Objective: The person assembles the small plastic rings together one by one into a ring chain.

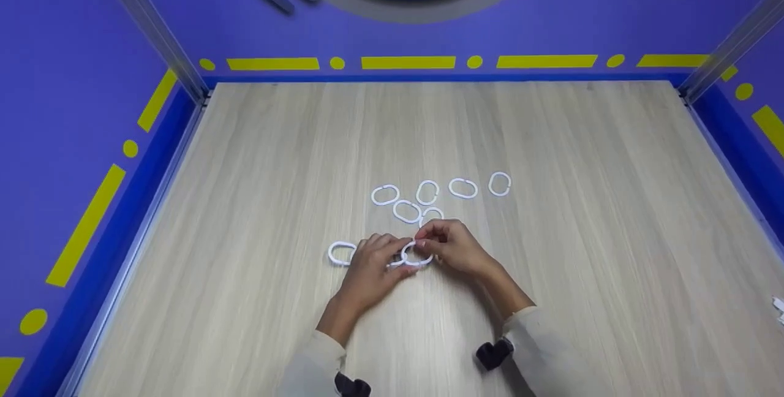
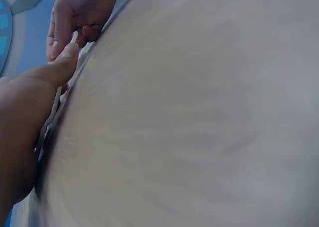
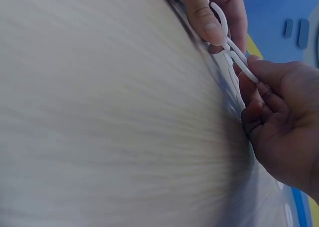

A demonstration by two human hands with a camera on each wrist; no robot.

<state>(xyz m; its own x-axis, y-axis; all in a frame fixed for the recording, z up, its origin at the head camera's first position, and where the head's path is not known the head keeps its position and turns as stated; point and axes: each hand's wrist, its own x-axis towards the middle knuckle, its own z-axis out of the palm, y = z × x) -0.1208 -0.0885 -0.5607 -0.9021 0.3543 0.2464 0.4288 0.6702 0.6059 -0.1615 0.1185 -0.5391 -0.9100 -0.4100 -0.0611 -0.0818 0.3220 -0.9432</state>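
Note:
My right hand (image 1: 460,251) pinches a white oval link (image 1: 418,264) between thumb and fingertips. Close beside it, my left hand (image 1: 369,267) grips another white link (image 1: 395,264), with the thumb along its near side and the fingers over the far side. The two links cross each other where the hands meet; in the right wrist view the pinched link (image 3: 244,68) overlaps the one under the left thumb (image 3: 214,33). Out past the left hand's outer side shows one more oval link (image 1: 331,254), its right end hidden by the hand.
Several loose white oval links lie beyond the hands, among them one at the left (image 1: 372,195) and one at the far right (image 1: 509,184). One link (image 1: 422,220) is partly behind the right hand. Blue panels (image 1: 429,35) border the wooden table (image 1: 257,158). Small white pieces (image 1: 779,304) sit at the right edge.

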